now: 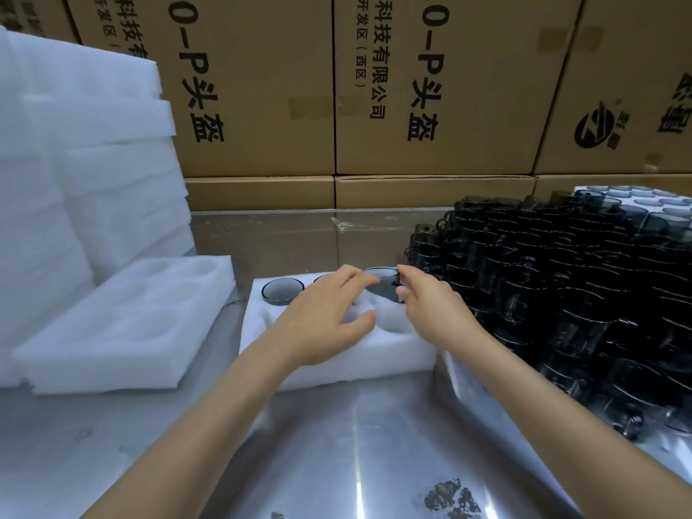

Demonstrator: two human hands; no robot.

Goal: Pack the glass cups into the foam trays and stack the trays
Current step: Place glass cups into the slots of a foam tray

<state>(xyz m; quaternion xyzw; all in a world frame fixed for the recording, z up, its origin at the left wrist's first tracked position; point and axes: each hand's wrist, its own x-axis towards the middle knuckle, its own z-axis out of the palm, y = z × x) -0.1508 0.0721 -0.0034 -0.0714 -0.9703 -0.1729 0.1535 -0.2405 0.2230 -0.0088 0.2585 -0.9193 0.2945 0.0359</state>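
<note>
A white foam tray [329,363] lies on the steel table in front of me. A dark glass cup [281,290] sits in its far left pocket, and a second rim shows just behind my left hand. A third dark cup [381,282] stands tilted in the far right pocket. My left hand [329,316] rests over the tray with its fingertips on that cup's rim. My right hand [427,301] grips the same cup from the right side. The near pockets [389,324] hold nothing.
A large heap of dark glass cups [569,294] fills the right side of the table. An empty foam tray [123,324] lies at the left, in front of a tall stack of foam trays [75,162]. Cardboard boxes [430,88] wall off the back.
</note>
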